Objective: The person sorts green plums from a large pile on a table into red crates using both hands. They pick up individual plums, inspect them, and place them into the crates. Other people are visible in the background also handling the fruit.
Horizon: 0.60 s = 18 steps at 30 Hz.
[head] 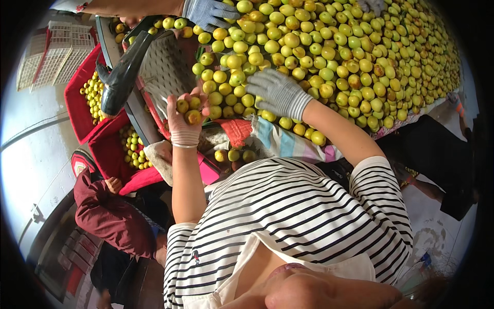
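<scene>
My left hand [189, 116], palm up with a ribbed cuff at the wrist, holds three small yellow-green jujube-like fruits [193, 117]. My right hand [276, 92], in a grey knit glove with a striped cuff, lies palm down on the near left part of a large heap of the same fruits [347, 65]. Its fingertips touch fruits, and its palm is hidden, so I cannot tell whether it grips any. Left of the heap, beyond my left hand, is a grey dimpled surface [166, 67].
Two red-lined bins [71, 98] [102, 160] with fruits stand at the left, under a dark tapered object [125, 75]. Another person's blue-gloved hand [210, 13] reaches over the heap. A person in a maroon sleeve [112, 216] is at left. White plastic crates [58, 54] stand behind.
</scene>
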Each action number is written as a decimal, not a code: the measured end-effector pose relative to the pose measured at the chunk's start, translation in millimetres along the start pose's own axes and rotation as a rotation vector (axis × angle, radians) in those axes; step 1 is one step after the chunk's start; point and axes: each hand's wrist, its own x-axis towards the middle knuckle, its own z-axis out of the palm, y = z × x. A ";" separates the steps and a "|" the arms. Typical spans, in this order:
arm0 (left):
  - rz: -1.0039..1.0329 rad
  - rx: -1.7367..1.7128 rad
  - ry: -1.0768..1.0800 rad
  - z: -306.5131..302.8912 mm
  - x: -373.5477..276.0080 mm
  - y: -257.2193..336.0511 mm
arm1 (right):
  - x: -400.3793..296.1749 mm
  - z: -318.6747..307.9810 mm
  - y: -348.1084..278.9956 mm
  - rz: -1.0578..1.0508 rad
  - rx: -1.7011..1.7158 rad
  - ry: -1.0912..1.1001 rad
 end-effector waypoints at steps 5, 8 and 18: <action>0.086 0.199 -0.048 -17.3 -15.2 4.5 | 10.2 -62.5 50.8 0.702 -0.205 -0.024; 0.034 0.258 -0.083 -2.1 -12.7 -7.0 | -4.3 -41.0 65.6 0.734 -0.326 -0.171; -0.236 0.378 -0.308 46.5 -19.9 -46.0 | 12.9 -20.0 -27.2 0.223 0.463 0.238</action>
